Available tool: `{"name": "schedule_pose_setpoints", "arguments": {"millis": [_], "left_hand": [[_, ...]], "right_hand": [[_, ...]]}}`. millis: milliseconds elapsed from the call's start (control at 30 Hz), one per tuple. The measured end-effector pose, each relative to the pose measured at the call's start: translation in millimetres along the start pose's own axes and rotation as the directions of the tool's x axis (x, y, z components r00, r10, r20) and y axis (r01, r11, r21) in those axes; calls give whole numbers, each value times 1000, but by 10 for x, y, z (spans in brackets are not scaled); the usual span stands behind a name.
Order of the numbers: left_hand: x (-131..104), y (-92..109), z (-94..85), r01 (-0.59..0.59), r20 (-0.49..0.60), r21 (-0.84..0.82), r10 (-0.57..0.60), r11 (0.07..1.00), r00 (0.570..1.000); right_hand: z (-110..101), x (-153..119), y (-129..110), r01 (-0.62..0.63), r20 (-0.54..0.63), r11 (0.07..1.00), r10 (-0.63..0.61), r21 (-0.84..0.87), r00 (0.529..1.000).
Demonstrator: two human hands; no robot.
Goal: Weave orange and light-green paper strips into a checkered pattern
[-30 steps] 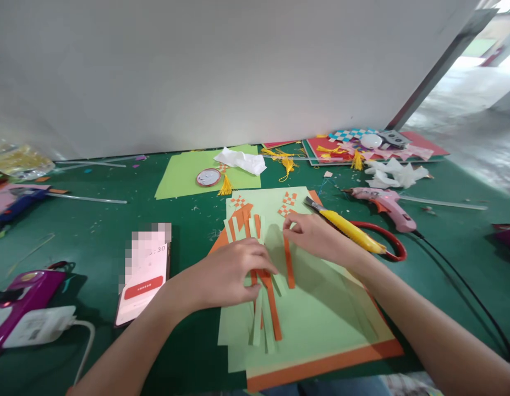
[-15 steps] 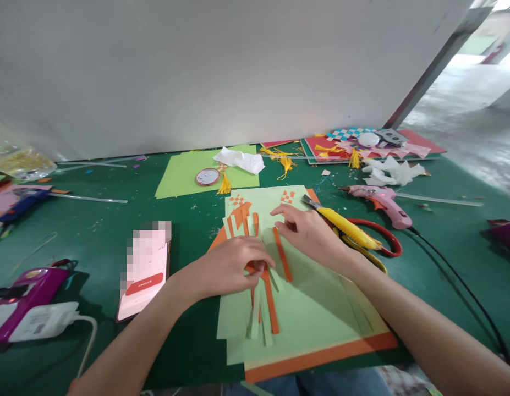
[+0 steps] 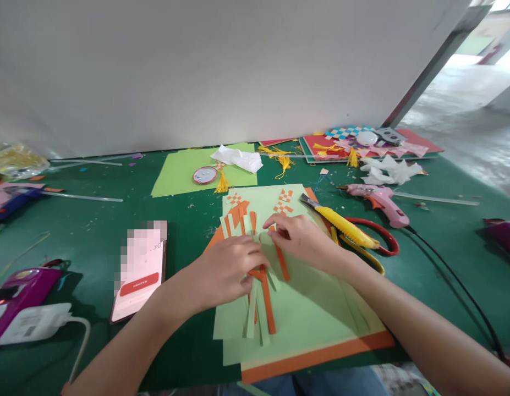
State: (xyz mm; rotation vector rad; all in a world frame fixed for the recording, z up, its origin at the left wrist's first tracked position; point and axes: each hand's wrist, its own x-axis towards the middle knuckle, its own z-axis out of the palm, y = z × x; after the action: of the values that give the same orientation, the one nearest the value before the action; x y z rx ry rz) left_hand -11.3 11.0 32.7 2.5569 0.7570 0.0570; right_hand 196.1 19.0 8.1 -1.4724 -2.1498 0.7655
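My left hand (image 3: 232, 269) is bent over a loose bundle of narrow paper strips, fingers closed on them. Out from under it run orange strips (image 3: 268, 308) and light green strips (image 3: 251, 316). My right hand (image 3: 302, 236) hovers just right of the bundle, its thumb and index finger slightly apart near the top of a separate orange strip (image 3: 283, 261). Whether its fingertips touch paper is unclear. Beneath both hands lies a stack of light green sheets (image 3: 316, 319) with an orange sheet (image 3: 321, 358) showing at its edge. Small orange-and-white woven pieces (image 3: 283, 207) rest at the top.
Yellow-and-red-handled scissors and a yellow cutter (image 3: 349, 226) lie right of my right hand. Beyond is a pink glue gun (image 3: 380, 202) with its cord. On the left are a phone (image 3: 141, 275) and a purple power strip (image 3: 26, 294). Yellow tassels (image 3: 222, 181) and crumpled white paper (image 3: 238, 158) lie farther back.
My right hand has shifted slightly left and down toward the strips, uncovering more of a woven piece. My left hand has stayed nearly in place on the bundle.
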Motion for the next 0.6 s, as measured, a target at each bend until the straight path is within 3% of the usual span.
{"name": "schedule_pose_setpoints", "arguments": {"millis": [167, 367, 600], "left_hand": [[12, 18, -13, 14, -7, 96, -14, 995, 1000], [-17, -82, -91, 39, -143, 86, -26, 995, 989], [-7, -178, -109, 122, -319, 82, -89, 989, 944]], "right_hand": [[15, 21, 29, 14, 1, 1000, -14, -16, 1000], [-69, 14, 25, 30, -35, 998, -32, -57, 999], [-27, -102, -125, 216, 269, 976, -204, -15, 941]]}}
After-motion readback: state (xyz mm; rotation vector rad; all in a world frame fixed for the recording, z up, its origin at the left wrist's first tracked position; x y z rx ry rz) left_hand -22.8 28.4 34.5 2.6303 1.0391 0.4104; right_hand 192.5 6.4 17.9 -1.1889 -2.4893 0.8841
